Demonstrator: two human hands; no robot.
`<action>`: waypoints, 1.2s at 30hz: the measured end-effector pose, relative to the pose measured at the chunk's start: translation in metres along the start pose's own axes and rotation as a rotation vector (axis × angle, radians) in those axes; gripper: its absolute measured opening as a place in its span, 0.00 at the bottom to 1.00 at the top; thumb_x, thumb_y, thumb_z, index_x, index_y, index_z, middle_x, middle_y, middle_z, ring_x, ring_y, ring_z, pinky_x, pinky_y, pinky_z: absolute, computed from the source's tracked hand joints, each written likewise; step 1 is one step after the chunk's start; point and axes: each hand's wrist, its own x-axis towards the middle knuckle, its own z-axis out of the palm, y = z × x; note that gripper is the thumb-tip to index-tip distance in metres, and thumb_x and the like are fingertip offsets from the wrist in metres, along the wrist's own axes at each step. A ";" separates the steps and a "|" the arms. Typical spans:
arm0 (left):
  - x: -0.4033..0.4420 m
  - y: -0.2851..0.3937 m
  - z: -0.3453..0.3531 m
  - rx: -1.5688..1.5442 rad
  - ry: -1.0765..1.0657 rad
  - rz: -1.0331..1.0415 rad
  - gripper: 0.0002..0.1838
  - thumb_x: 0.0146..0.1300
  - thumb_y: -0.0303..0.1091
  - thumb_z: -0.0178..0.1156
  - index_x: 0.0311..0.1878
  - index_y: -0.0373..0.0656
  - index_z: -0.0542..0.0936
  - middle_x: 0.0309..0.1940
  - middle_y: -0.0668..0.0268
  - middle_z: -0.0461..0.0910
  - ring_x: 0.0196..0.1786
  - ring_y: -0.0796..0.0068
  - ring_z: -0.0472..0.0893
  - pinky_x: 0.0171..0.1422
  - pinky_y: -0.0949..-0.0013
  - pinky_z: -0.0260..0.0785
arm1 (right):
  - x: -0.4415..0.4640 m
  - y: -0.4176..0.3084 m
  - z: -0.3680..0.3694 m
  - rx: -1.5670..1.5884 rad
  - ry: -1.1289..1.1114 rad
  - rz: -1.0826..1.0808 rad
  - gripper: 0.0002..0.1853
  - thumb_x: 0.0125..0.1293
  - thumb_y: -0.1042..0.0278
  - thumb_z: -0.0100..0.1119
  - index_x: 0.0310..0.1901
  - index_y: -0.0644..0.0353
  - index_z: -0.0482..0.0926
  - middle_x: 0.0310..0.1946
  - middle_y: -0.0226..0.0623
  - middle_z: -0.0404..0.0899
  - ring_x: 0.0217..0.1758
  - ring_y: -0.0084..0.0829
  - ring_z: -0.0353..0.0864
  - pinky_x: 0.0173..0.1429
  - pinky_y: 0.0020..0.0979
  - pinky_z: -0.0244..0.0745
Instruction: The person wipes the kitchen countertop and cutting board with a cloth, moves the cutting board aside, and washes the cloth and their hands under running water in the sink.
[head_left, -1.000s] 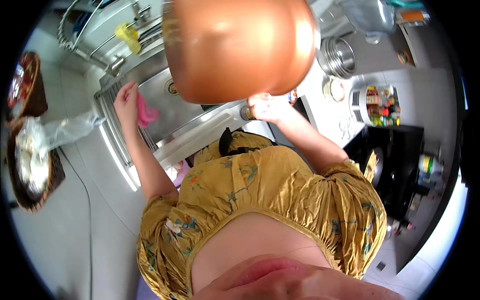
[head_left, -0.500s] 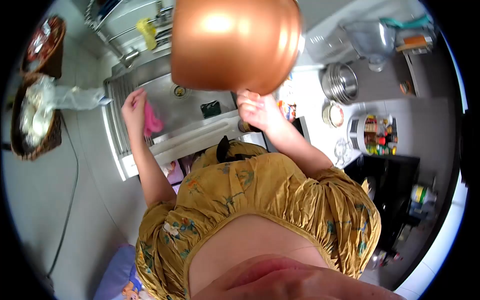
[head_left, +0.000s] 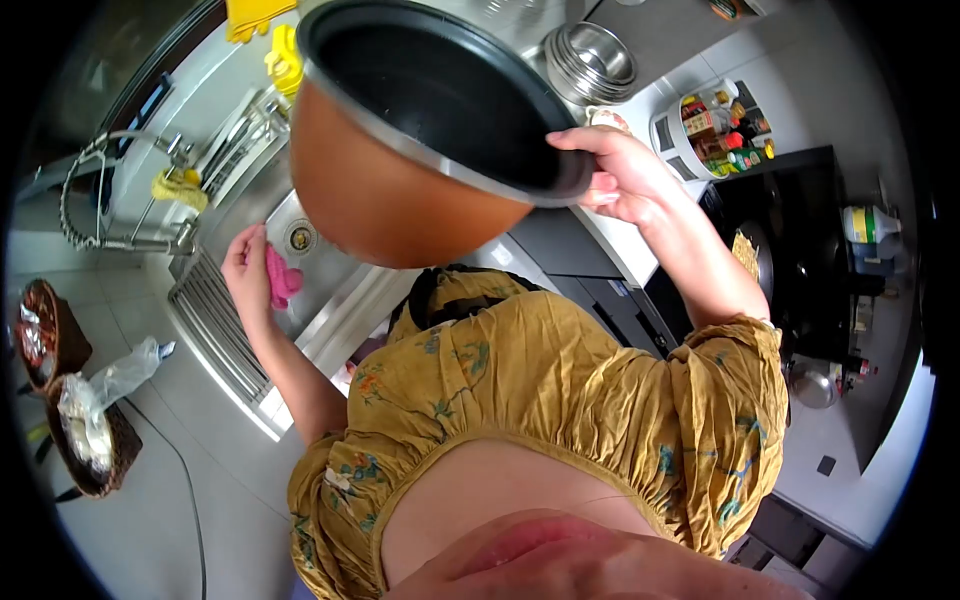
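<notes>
My right hand (head_left: 625, 175) is closed on the rim of a rice cooker inner pot (head_left: 400, 200), copper-coloured outside and black inside. The pot is held up in the air above the front of the sink, tilted so that much of its dark inside shows. Pinched in my left hand (head_left: 247, 270) is a pink cloth (head_left: 284, 278), which hangs over the steel sink (head_left: 325, 270), apart from the pot. Part of the sink lies hidden behind the pot.
A spring-necked faucet (head_left: 130, 243) stands at the sink's far left. Nested steel bowls (head_left: 590, 62) and a white rack of condiment bottles (head_left: 715, 128) are on the right counter, before a black stove (head_left: 800, 240). Two baskets (head_left: 110, 465) hang at the left.
The pot has turned from showing its copper outside to showing its black inside, and my right hand has moved right with it. My left hand keeps the pink cloth. The view has shifted.
</notes>
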 end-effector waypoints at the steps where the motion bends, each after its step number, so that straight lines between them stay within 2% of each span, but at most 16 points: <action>1: -0.002 0.017 0.017 -0.009 -0.107 -0.021 0.12 0.67 0.31 0.61 0.49 0.35 0.82 0.30 0.73 0.77 0.32 0.86 0.72 0.37 0.82 0.64 | -0.011 -0.009 -0.007 -0.089 0.061 -0.106 0.12 0.68 0.73 0.53 0.25 0.64 0.69 0.12 0.26 0.63 0.09 0.15 0.52 0.12 0.19 0.46; 2: -0.007 0.038 0.037 -0.019 -0.198 0.004 0.12 0.66 0.30 0.61 0.50 0.36 0.82 0.30 0.73 0.77 0.33 0.87 0.72 0.37 0.82 0.64 | -0.021 -0.015 -0.016 -0.178 0.126 -0.211 0.12 0.67 0.73 0.54 0.25 0.64 0.69 0.12 0.26 0.64 0.09 0.14 0.53 0.12 0.19 0.45; 3: -0.015 0.061 0.059 -0.028 -0.288 0.028 0.12 0.66 0.30 0.61 0.51 0.36 0.82 0.30 0.73 0.77 0.33 0.87 0.72 0.37 0.82 0.64 | -0.026 -0.025 -0.038 -0.163 0.056 -0.214 0.11 0.66 0.74 0.55 0.25 0.65 0.70 0.12 0.25 0.64 0.09 0.13 0.53 0.12 0.19 0.44; 7: -0.036 0.126 0.113 -0.065 -0.600 0.153 0.13 0.65 0.26 0.61 0.52 0.37 0.82 0.32 0.73 0.77 0.34 0.87 0.72 0.39 0.82 0.64 | -0.048 -0.055 -0.091 -0.192 0.265 -0.282 0.10 0.66 0.75 0.54 0.26 0.65 0.70 0.12 0.24 0.62 0.10 0.13 0.52 0.12 0.19 0.44; 10: -0.041 0.146 0.136 -0.053 -0.632 0.261 0.13 0.64 0.23 0.60 0.52 0.36 0.81 0.32 0.74 0.77 0.35 0.88 0.72 0.39 0.83 0.64 | -0.055 -0.075 -0.145 -0.176 0.424 -0.336 0.06 0.67 0.75 0.51 0.32 0.66 0.69 0.12 0.25 0.62 0.10 0.14 0.52 0.12 0.19 0.44; 12: -0.041 0.151 0.144 -0.033 -0.650 0.236 0.13 0.64 0.22 0.59 0.52 0.36 0.81 0.33 0.74 0.77 0.35 0.88 0.72 0.40 0.83 0.64 | -0.046 -0.093 -0.182 -0.196 0.573 -0.347 0.05 0.67 0.75 0.50 0.34 0.66 0.68 0.13 0.27 0.62 0.11 0.15 0.52 0.13 0.18 0.45; 15: -0.041 0.148 0.153 -0.004 -0.628 0.230 0.13 0.64 0.22 0.59 0.52 0.36 0.81 0.32 0.73 0.77 0.35 0.88 0.72 0.40 0.83 0.63 | -0.010 -0.121 -0.240 -0.194 0.713 -0.416 0.04 0.66 0.77 0.49 0.34 0.67 0.67 0.16 0.34 0.66 0.13 0.20 0.57 0.15 0.23 0.50; 18: -0.045 0.147 0.158 0.029 -0.578 0.197 0.13 0.64 0.22 0.59 0.52 0.36 0.81 0.31 0.74 0.77 0.34 0.88 0.71 0.39 0.83 0.62 | 0.050 -0.154 -0.294 -0.135 0.772 -0.533 0.04 0.65 0.78 0.47 0.34 0.69 0.66 0.19 0.40 0.69 0.14 0.24 0.59 0.15 0.24 0.51; 20: -0.049 0.144 0.157 0.043 -0.542 0.166 0.13 0.65 0.23 0.58 0.52 0.36 0.81 0.31 0.74 0.76 0.33 0.89 0.71 0.38 0.83 0.62 | 0.125 -0.177 -0.358 -0.019 0.739 -0.544 0.03 0.65 0.80 0.45 0.34 0.70 0.66 0.19 0.43 0.71 0.14 0.26 0.61 0.14 0.26 0.54; 22: -0.051 0.142 0.153 0.051 -0.498 0.145 0.13 0.66 0.23 0.58 0.52 0.36 0.81 0.30 0.75 0.76 0.32 0.89 0.70 0.37 0.83 0.61 | 0.140 -0.179 -0.327 0.030 0.786 -0.618 0.04 0.64 0.81 0.47 0.31 0.69 0.65 0.19 0.43 0.69 0.15 0.25 0.59 0.16 0.24 0.52; 24: -0.055 0.140 0.151 0.054 -0.451 0.126 0.12 0.66 0.23 0.58 0.52 0.36 0.81 0.30 0.76 0.75 0.31 0.90 0.69 0.36 0.84 0.60 | 0.166 -0.185 -0.327 0.039 0.792 -0.711 0.02 0.59 0.86 0.41 0.31 0.72 0.65 0.20 0.47 0.71 0.16 0.29 0.64 0.16 0.27 0.56; 26: -0.059 0.141 0.149 0.060 -0.414 0.125 0.12 0.66 0.23 0.58 0.52 0.36 0.81 0.30 0.76 0.75 0.31 0.90 0.69 0.36 0.84 0.60 | 0.185 -0.191 -0.324 0.012 0.834 -0.745 0.03 0.59 0.86 0.39 0.32 0.73 0.65 0.21 0.50 0.72 0.16 0.29 0.64 0.16 0.28 0.57; 32: -0.067 0.136 0.149 0.118 -0.330 0.093 0.12 0.66 0.26 0.59 0.51 0.37 0.81 0.30 0.75 0.76 0.34 0.88 0.71 0.40 0.82 0.62 | 0.188 -0.197 -0.318 0.003 0.666 -0.707 0.03 0.63 0.83 0.40 0.35 0.74 0.65 0.21 0.50 0.73 0.15 0.28 0.64 0.17 0.28 0.60; 36: -0.068 0.134 0.152 0.128 -0.330 0.071 0.12 0.66 0.26 0.59 0.51 0.37 0.81 0.31 0.74 0.77 0.35 0.88 0.72 0.42 0.82 0.63 | 0.181 -0.191 -0.317 -0.066 0.687 -0.697 0.05 0.66 0.79 0.45 0.37 0.74 0.65 0.23 0.50 0.74 0.15 0.25 0.62 0.18 0.27 0.61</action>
